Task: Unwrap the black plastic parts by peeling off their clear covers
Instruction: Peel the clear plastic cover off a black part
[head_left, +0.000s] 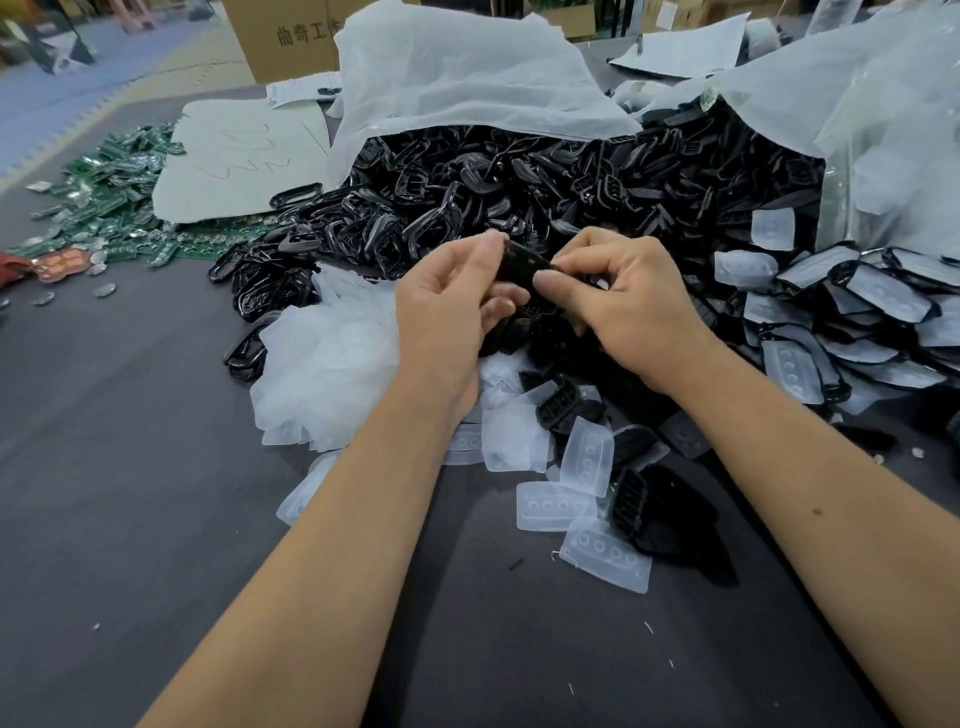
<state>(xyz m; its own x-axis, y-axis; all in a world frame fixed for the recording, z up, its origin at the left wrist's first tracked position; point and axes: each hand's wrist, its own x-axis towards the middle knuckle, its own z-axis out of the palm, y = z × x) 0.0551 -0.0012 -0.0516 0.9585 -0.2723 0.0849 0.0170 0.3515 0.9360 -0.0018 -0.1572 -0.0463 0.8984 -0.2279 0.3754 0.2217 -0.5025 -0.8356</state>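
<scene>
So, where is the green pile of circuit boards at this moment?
In the head view, the green circuit boards lie far left on the dark table, beside the white sheet and left of the black parts heap.

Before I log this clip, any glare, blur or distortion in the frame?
Head view: wide-angle bending curves the table edge at far left; soft even light, with glints on the black plastic parts; both hands, left and right, look sharp; the background boxes are soft.
</scene>
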